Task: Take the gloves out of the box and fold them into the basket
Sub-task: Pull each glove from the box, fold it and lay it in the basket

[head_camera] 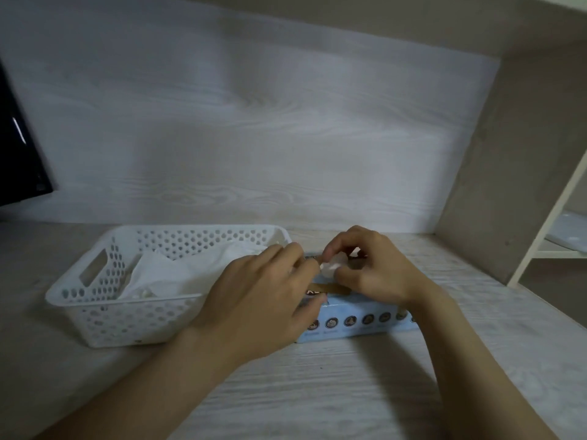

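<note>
A light blue glove box (359, 322) lies on the desk, its front side printed with round icons. My left hand (260, 300) rests flat on the box's left end, fingers straight. My right hand (371, 268) sits over the box's top opening and pinches a translucent white glove (330, 266) that sticks out of it. To the left stands a white perforated basket (95, 300) with several folded translucent gloves (178, 274) lying inside. Most of the box top is hidden by my hands.
The pale wood-grain desk (317, 392) runs under everything, backed by a white wood-grain panel (254, 122). A dark monitor edge (19, 160) shows at the far left. A beige side wall and a white shelf frame (546, 217) stand on the right.
</note>
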`<state>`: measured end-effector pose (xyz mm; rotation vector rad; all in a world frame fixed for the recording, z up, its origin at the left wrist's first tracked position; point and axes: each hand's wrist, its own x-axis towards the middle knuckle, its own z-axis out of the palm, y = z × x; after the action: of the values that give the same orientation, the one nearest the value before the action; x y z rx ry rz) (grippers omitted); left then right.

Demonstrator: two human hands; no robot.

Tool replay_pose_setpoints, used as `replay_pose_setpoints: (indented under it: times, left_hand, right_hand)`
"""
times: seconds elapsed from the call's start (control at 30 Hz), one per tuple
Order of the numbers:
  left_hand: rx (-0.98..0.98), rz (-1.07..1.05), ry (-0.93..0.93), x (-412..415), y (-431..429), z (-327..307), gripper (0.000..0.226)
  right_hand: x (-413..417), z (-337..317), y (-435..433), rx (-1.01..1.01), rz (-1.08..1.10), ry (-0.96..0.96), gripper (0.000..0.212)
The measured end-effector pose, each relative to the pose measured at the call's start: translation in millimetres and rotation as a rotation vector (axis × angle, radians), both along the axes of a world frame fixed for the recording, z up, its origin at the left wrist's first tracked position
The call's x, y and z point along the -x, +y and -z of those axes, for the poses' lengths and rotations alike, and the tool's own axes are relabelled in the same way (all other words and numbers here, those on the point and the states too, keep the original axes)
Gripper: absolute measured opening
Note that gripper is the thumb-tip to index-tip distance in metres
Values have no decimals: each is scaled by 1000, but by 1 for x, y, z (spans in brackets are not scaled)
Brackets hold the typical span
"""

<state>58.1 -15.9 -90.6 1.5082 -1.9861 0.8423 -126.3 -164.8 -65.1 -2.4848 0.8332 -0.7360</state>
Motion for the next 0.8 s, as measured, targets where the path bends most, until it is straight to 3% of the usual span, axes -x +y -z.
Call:
replay_pose_setpoints:
  times: [0.13,0.43,0.67,0.8]
  left_hand:
    - [-38,-6,-28,11,-3,7,44]
    - [-56,-53,-118,15,-10,14,43]
    - [-39,-43,-124,14,-14,16,50]
    - [-35,-43,-129,14,-16,16,40]
  right_hand:
    - [9,3,-7,-90,-41,-22,20]
    - [-2,13,-12,35,-19,-48,11]
    - [-13,19,-13,233,110,-162,10]
    - [-17,23,-16,231,253,-248,13]
